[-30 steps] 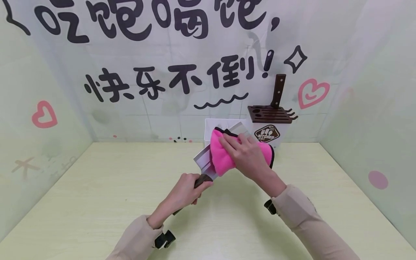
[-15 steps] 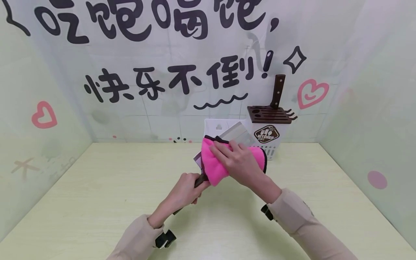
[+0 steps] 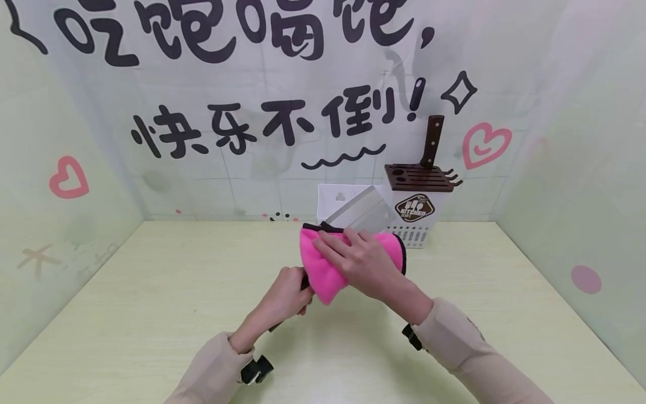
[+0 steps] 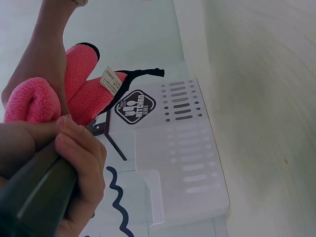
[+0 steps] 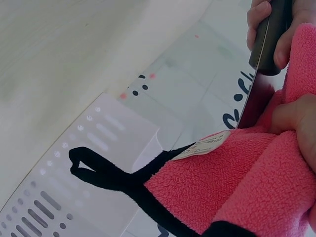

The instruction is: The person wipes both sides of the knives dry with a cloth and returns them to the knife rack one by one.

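Cloth (image 3: 319, 276) slid lower; holder (image 3: 418, 203) bears handle (image 3: 432, 140).

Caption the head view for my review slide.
Left hand gripping a knife handle, right hand holding a pink cloth against the broad blade, a white knife holder standing behind.

Cleaver blade (image 3: 362, 210): near part hidden under pink cloth (image 3: 323, 268) in head view, only far part shows. Cleaver handle (image 4: 38, 190): middle covered by L hand (image 3: 284, 295), butt end cut off by edge of L-wrist view. R hand (image 3: 367, 265): thumb out of sight in head view; in R-wrist view hand & cloth both cut off at right edge. White rack (image 3: 418, 233): left stretch partly hidden behind blade. Upright handle (image 3: 432, 141): anything below rack's brown top (image 3: 419, 178) hidden. Cloth tag (image 4: 110, 81): smallest print illegible, ditto sm. print on rack's logo (image 3: 415, 208). L sleeve (image 3: 208, 371) & R sleeve (image 3: 476, 356) cut off at near edge of head view.
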Demonstrator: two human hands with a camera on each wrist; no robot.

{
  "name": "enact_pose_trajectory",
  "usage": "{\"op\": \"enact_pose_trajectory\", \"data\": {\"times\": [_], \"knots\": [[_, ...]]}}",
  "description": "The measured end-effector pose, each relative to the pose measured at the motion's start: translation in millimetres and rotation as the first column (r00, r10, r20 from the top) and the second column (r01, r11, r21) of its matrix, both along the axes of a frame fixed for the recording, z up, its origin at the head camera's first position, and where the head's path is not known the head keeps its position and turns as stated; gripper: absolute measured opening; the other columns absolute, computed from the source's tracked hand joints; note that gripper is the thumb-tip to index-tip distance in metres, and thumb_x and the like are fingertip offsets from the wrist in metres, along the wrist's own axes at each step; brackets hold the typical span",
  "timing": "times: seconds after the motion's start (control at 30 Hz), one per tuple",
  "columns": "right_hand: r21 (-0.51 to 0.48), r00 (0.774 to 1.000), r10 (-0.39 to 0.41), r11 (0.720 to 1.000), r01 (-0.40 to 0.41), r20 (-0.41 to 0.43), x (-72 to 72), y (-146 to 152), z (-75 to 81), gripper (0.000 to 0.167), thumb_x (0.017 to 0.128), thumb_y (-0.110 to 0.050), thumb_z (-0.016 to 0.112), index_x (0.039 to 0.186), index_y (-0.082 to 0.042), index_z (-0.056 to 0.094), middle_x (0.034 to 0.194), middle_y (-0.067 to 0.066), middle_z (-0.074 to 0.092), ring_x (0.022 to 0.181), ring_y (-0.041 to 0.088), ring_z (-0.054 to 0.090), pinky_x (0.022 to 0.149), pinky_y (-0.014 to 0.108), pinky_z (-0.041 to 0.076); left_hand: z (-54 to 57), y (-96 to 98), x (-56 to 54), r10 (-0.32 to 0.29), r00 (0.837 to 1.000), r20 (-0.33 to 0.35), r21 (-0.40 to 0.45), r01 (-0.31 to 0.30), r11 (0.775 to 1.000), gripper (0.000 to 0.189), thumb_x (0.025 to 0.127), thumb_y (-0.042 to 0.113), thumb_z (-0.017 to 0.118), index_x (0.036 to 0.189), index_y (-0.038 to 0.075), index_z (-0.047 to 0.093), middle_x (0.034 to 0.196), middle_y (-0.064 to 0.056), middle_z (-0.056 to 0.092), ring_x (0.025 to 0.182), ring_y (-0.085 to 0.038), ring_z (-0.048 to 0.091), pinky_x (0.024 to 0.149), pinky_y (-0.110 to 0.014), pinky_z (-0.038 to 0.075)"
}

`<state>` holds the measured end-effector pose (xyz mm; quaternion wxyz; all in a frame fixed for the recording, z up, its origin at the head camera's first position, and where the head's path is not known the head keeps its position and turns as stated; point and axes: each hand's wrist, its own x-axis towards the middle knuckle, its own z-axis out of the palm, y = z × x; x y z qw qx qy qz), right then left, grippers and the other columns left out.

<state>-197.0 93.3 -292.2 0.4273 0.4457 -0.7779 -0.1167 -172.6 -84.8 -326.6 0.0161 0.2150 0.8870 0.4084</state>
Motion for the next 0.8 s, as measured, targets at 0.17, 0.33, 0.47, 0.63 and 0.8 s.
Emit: {"op": "enact_pose_trajectory", "data": {"times": [0.17,0.33,0.47,0.63,0.8], "knots": [[0.014,1.000,0.025,1.000,-0.025,0.017,2.9,-0.7,-0.9,0.048,0.073,-0.013,0.071,0.119,-0.013,0.058,0.117,0.003,0.059,0.078,0.021,0.052,0.063,0.026,0.044,0.8,-1.1,-0.5,0.002,1.000,0.003,0.017,-0.002,1.000,0.021,0.078,-0.008,0.046,0.060,0.003,0.049,0.045,0.000,0.045,0.033,-0.007,0.043,0.034,-0.021,0.035],[0.022,0.998,0.048,0.999,-0.049,0.031,5.4,-0.9,-2.2,0.050,0.072,-0.014,0.072,0.120,-0.013,0.057,0.118,0.003,0.058,0.077,0.021,0.052,0.061,0.025,0.044,0.9,-2.1,-1.3,-0.009,1.000,0.008,0.053,0.008,0.999,0.017,0.076,-0.011,0.047,0.065,0.001,0.050,0.046,-0.001,0.045,0.034,-0.008,0.044,0.035,-0.022,0.037],[0.028,0.997,0.068,0.997,-0.069,0.039,6.6,-1.2,-3.2,0.049,0.073,-0.012,0.071,0.120,-0.013,0.057,0.118,0.003,0.058,0.077,0.020,0.052,0.061,0.025,0.043,1.5,-3.0,-0.9,-0.011,1.000,-0.003,0.064,0.012,0.998,0.015,0.077,-0.011,0.048,0.068,0.001,0.051,0.046,-0.001,0.046,0.035,-0.007,0.044,0.036,-0.022,0.038],[0.036,0.996,0.086,0.996,-0.087,0.034,6.5,-0.5,-4.9,0.049,0.073,-0.012,0.071,0.119,-0.013,0.058,0.118,0.003,0.058,0.079,0.021,0.052,0.062,0.024,0.043,1.8,-3.9,-0.1,-0.005,0.999,-0.036,0.051,0.007,0.999,0.016,0.077,-0.010,0.049,0.067,0.002,0.051,0.045,-0.001,0.046,0.033,-0.006,0.043,0.035,-0.022,0.037],[0.040,0.994,0.108,0.993,-0.109,0.034,6.3,1.6,-4.6,0.049,0.072,-0.011,0.072,0.119,-0.012,0.058,0.119,0.003,0.058,0.079,0.022,0.051,0.062,0.025,0.043,1.3,-3.4,-0.3,0.005,0.999,-0.036,0.044,-0.003,0.999,0.017,0.075,-0.011,0.048,0.065,0.002,0.051,0.045,-0.001,0.046,0.033,-0.006,0.043,0.034,-0.022,0.037]]}}
